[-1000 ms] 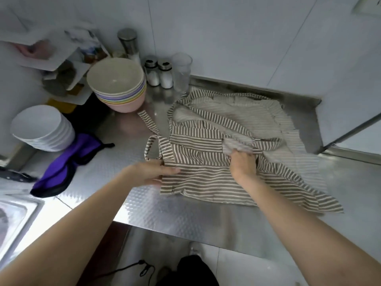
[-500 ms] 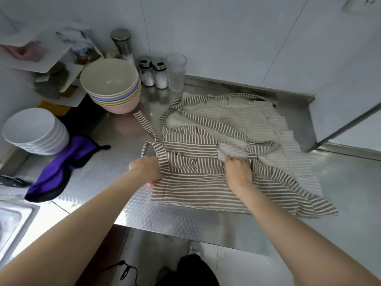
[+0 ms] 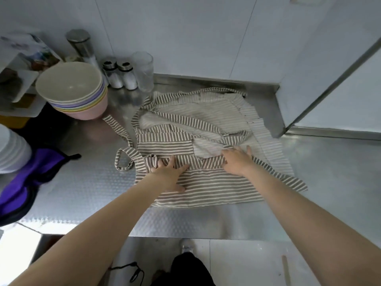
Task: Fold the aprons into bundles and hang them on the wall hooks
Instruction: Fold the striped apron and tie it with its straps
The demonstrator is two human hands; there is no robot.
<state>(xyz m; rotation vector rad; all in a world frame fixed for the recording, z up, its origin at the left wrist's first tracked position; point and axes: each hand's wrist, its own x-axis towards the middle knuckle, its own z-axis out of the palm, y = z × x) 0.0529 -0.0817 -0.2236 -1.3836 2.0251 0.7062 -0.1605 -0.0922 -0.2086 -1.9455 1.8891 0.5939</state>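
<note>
- Apron [image 3: 206,182], brown and cream striped, lies partly folded at the centre of the frame on the steel counter [image 3: 86,193], its straps trailing; one strap [image 3: 125,159] loops out at its left edge.
- Left hand [image 3: 169,174] lies flat on the apron's near fold, fingers spread, gripping nothing.
- Right hand [image 3: 237,159] also presses palm down, fingers extended, just right of the left, over the cream inner layer.
- Stack of bowls [image 3: 74,91] stands upper left of the apron, apart from it.
- Two shakers [image 3: 121,75] and a glass [image 3: 144,71] stand by the wall, above the apron.
- Purple cloth [image 3: 26,178] lies at the left edge, below a pile of white plates [image 3: 12,149].
</note>
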